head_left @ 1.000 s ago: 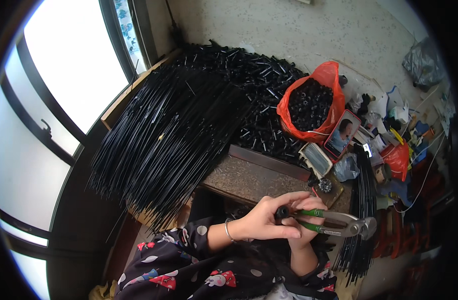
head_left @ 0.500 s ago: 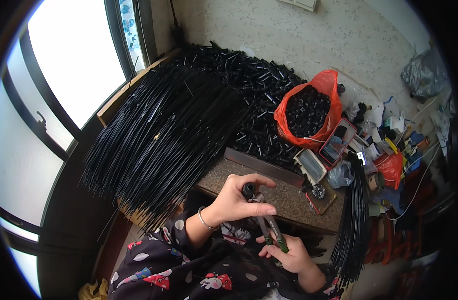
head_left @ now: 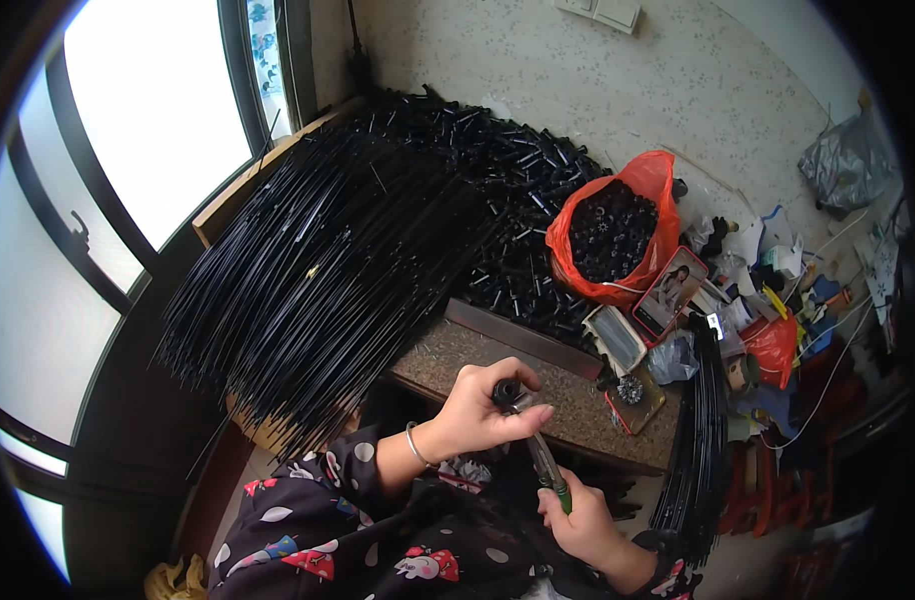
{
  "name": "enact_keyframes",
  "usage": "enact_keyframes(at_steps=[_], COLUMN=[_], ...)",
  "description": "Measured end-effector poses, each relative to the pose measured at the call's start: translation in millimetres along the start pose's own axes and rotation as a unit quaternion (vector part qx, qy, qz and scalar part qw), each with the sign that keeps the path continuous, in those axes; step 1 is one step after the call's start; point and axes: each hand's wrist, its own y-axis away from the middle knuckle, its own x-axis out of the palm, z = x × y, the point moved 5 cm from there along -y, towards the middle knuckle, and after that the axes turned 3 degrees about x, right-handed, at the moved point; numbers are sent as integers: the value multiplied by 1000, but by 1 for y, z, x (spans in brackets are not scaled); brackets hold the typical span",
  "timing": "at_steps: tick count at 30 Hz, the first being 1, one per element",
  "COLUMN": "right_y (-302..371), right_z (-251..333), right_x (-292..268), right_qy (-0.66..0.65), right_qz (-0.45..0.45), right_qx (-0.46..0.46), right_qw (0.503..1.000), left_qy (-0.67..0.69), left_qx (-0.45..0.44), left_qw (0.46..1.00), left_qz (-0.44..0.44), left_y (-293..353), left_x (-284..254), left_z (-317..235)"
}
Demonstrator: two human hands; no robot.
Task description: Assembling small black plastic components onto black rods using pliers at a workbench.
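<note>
My left hand [head_left: 473,410], with a bracelet at its wrist, curls its fingers and thumb around a short black tubular part [head_left: 505,391] whose round end shows. From the lower right, my right hand [head_left: 585,522] is wrapped round the green grips of a pair of pliers [head_left: 548,467], its handles pressed close together. The head of the pliers reaches up to the black part, beside my left thumb. Just what the jaws grip is hidden by the thumb.
Long thin black rods [head_left: 318,250] cover the table's left side. Black tubular parts [head_left: 538,150] are heaped behind them. A red bag [head_left: 668,235] holds small black pieces. A phone [head_left: 670,292] leans beside it, near a speckled table edge [head_left: 518,395]. More rods [head_left: 690,450] hang at the right.
The handles of the pliers have come together in my right hand, where they stood apart before. My left thumb has shifted slightly, with the black part still held.
</note>
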Motion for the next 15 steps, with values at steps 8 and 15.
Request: enact_keyframes(at_steps=[8,15], right_y=[-9,-4], right_z=[21,9], right_x=[4,28], right_qy=[-18,-80], right_qz=[-58,-57], right_qx=[-73,-56], right_qw=[995,994], left_qy=[75,84], left_qx=[-3,-38], left_qw=[996,993], left_qz=[-52,-76], left_y=[-5,7], left_x=[-9,3], left_z=[-24,-20])
